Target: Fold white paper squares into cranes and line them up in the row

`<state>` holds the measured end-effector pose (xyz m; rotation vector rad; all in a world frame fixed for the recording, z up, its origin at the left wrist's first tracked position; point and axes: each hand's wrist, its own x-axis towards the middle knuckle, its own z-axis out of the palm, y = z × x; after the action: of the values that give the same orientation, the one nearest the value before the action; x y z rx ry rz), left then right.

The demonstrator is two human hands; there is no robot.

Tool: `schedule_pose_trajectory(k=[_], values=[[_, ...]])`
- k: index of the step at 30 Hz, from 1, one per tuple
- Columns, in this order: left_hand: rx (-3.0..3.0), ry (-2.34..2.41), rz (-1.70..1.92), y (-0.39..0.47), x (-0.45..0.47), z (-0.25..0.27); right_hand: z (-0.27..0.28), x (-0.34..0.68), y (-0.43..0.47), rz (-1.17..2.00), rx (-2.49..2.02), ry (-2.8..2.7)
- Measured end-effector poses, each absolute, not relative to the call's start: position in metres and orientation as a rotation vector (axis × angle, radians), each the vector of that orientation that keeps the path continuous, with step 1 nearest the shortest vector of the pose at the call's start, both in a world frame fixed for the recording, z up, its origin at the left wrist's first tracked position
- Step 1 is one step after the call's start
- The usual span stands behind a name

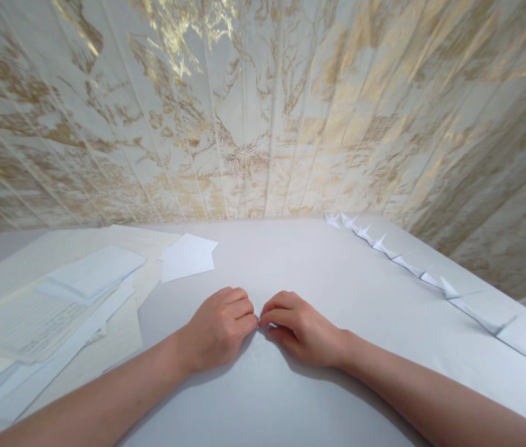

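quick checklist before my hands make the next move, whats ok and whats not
1. Left hand and right hand both at the small white piece: ok, fingertips nearly meet there.
2. Small white piece folded evenly: cannot tell, fingers cover most of it.
3. Row of folded papers apart from both hands: ok, along the table's right side.
4. White sheets apart from left hand: ok, beyond it.
5. Paper pile squared up: not ok, edges lie at different angles.
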<state>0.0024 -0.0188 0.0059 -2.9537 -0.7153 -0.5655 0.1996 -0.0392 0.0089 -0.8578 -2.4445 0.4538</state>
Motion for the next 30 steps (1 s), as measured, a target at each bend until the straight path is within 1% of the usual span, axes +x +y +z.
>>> schedule_pose_trajectory(k=[5,15,24,30], values=[[-3.171,-1.02,-0.696,-0.017,0.002,0.007,0.008,0.199,-0.039,0.472,-0.914,-2.426],[-3.163,-1.579,-0.601,-0.014,0.002,0.016,0.01,0.191,-0.04,0.553,-1.106,-2.321],[-3.119,-1.593,-0.481,-0.02,0.003,0.021,0.007,0.188,-0.037,0.59,-1.195,-2.27],[-3.068,-1.76,-0.54,-0.021,0.005,0.017,0.006,0.188,-0.038,0.57,-1.193,-2.267]])
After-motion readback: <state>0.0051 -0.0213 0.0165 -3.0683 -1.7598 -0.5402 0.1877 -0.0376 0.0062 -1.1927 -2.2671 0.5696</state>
